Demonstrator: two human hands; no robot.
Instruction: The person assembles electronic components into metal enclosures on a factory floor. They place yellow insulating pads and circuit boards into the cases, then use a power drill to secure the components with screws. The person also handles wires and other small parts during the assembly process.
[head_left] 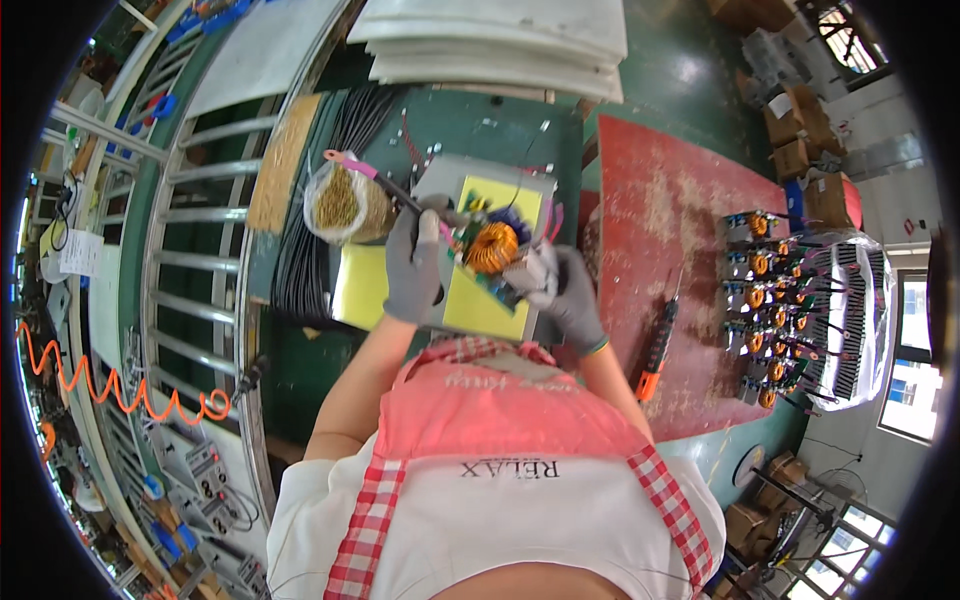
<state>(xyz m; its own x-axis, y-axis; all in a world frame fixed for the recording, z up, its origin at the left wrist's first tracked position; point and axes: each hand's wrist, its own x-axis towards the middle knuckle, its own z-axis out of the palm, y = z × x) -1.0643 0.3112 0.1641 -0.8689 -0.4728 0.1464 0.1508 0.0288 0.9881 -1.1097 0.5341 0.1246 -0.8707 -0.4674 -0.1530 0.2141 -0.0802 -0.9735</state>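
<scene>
Your left hand (413,268) and right hand (560,290) both grip the coil circuit board (488,255) above the metal case (470,300).

Setting: electronics assembly workshop, factory floor. Evidence: green workbench (500,120) in the centre of the frame; red mat (660,210) to the right carrying rows of circuit boards with copper coils (765,310) and a cordless screwdriver (657,350); bundle of black cables (320,200) left of centre; roller conveyor rails (200,230) at the left; orange coiled air hose (110,385) at lower left; cardboard cartons (800,130) at upper right; stacked white panels (500,40) at the top.
</scene>
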